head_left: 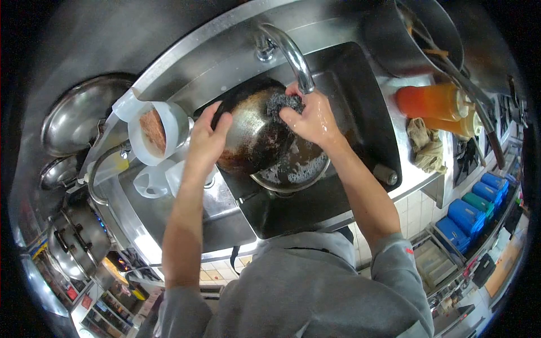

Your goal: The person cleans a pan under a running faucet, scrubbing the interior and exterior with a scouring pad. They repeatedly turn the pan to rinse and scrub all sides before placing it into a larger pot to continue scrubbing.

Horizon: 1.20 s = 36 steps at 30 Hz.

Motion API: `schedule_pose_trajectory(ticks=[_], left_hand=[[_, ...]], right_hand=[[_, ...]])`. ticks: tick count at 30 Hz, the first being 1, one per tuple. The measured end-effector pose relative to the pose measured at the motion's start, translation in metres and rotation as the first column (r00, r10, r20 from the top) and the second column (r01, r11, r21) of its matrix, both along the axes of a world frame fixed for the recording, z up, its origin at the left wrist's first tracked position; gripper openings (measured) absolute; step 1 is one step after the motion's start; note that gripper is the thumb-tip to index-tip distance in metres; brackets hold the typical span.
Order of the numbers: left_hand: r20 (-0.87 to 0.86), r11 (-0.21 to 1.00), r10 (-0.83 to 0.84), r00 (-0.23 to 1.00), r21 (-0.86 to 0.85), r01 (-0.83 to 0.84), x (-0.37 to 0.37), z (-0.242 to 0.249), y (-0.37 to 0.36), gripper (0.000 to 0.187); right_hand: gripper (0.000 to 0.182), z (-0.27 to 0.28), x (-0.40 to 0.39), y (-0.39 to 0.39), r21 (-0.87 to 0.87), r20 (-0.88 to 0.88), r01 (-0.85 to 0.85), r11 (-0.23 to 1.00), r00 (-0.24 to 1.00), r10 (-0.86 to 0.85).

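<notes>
My left hand [209, 138] grips the edge of a scorched metal wok [248, 125], thumb and fingers apart around its rim. The wok is tilted over the sink [369, 112], with dark burnt patches on its metal. Wet and foamy, my right hand [315, 121] presses a steel wool scrubber [280, 105] against the wok's right side. Below them, a round metal pan [307, 176] in the basin holds soapy water and is partly hidden by the wok. A curved chrome faucet [290, 53] ends just above my right hand.
On the left stand a white plastic jug [147, 135] with something reddish-brown inside and a steel counter [158, 217]. To the right are orange sauce bottles [425, 101], crumpled cloths [425, 146] and a large pot [389, 42]. A dark cylinder [385, 174] lies in the sink's right corner.
</notes>
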<state>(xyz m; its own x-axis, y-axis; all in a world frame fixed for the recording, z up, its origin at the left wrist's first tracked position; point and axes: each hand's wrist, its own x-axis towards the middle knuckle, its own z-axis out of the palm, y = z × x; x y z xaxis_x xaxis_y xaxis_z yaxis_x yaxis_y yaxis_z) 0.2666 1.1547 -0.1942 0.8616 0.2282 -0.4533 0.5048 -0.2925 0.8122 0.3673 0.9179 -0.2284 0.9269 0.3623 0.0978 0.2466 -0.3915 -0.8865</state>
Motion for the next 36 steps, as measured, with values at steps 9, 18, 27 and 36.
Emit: schedule_pose_trajectory(ticks=[9, 18, 27, 36], left_hand=[[0.383, 0.870, 0.393, 0.836, 0.139, -0.473, 0.002, -0.052, -0.037, 0.066], [0.306, 0.759, 0.436, 0.846, 0.381, -0.528, 0.017, -0.064, -0.015, 0.060], [0.288, 0.778, 0.513, 0.808, 0.242, -0.580, -0.019, -0.075, -0.009, 0.052], [0.223, 0.819, 0.562, 0.796, -0.014, -0.574, -0.025, -0.064, -0.011, 0.048]], right_hand=[[0.034, 0.032, -0.034, 0.050, -0.221, 0.213, -0.318, 0.922, 0.907, 0.364], [0.031, 0.004, -0.001, 0.068, -0.208, 0.234, -0.199, 0.958, 0.940, 0.246], [0.029, -0.022, 0.015, 0.056, -0.154, 0.197, -0.020, 0.988, 0.979, 0.050], [0.027, -0.023, 0.006, 0.068, -0.034, 0.138, -0.025, 0.999, 0.990, 0.029]])
